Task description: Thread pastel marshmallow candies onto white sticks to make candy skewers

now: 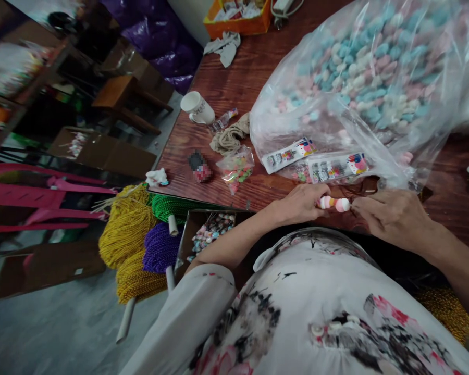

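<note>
Close to the table's front edge, my left hand (303,204) is closed around a short row of rounded beads (334,203), candy-like in pink, white and orange. The row lies roughly level and its white end points right. Just past that end, my right hand (394,214) has its fingers pinched together. What sits in that pinch is too small to make out. Behind both hands lie printed packets (338,167) and a large clear plastic bag (281,112) full of pale blue, pink and white pieces.
A white mug (197,108), a brown cloth (231,135), a small bag of coloured pieces (236,169) and a blurred dark item (199,166) lie on the left of the table. Yellow cord bundles (121,229) and a box of beaded pieces (211,232) stand below its edge.
</note>
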A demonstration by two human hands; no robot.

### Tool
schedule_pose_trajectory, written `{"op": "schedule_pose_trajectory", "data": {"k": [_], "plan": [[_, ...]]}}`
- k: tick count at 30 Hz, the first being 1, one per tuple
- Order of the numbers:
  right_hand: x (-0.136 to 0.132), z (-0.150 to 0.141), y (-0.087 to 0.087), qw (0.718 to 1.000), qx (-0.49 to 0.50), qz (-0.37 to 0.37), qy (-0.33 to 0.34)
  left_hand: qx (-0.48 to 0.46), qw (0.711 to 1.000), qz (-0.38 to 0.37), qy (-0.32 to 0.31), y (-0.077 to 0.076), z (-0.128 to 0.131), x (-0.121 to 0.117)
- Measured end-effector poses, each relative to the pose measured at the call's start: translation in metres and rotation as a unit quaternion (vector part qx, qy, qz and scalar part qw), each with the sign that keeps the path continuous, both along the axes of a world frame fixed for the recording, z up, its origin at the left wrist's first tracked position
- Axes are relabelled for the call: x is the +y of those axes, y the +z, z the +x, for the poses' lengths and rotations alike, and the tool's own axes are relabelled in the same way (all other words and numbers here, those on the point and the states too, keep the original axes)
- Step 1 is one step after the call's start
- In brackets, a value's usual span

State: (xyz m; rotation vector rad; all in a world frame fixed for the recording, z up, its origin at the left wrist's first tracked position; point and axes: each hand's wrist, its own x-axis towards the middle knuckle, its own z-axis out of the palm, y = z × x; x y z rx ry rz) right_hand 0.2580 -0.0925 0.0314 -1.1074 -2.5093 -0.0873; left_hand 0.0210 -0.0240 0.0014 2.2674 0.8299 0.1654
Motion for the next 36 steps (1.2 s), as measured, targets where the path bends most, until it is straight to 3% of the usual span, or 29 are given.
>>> {"op": "schedule_pose_trajectory", "data": {"k": [10,14,18,21,25,28,31,34,36], "plan": [[-0.003,0.001,-0.005,0.999,-0.022,-0.012,-0.024,-0.038,0.999,-0.005,-0.031,0.002,-0.001,-0.007],[-0.003,0.003,-0.004,0.993,0.009,-0.1,-0.06,-0.004,0.999,0.009,-0.05,0.003,0.003,-0.013],[0.0,0.005,0.003,0.965,0.12,-0.231,-0.031,0.043,0.995,0.04,-0.075,-0.003,0.007,-0.022],[0.002,0.002,0.004,0.972,0.099,-0.213,-0.029,0.033,0.995,0.056,-0.081,-0.004,0.012,-0.025],[0.002,-0.008,-0.014,0.982,0.077,-0.165,-0.049,0.023,0.99,0.1,-0.094,0.0,0.019,-0.018],[-0.002,-0.014,-0.035,0.966,0.175,-0.181,-0.053,0.046,0.981,0.154,-0.107,0.011,0.025,-0.012],[-0.009,-0.018,-0.051,0.928,0.31,-0.182,-0.096,0.009,0.977,0.185,-0.104,0.031,0.023,-0.013],[-0.016,-0.022,-0.055,0.885,0.401,-0.156,-0.177,-0.115,0.987,0.107,-0.024,0.042,0.012,-0.022],[-0.02,-0.026,-0.054,0.873,0.423,-0.129,-0.206,-0.195,0.976,-0.04,0.087,0.036,0.004,-0.026]]}}
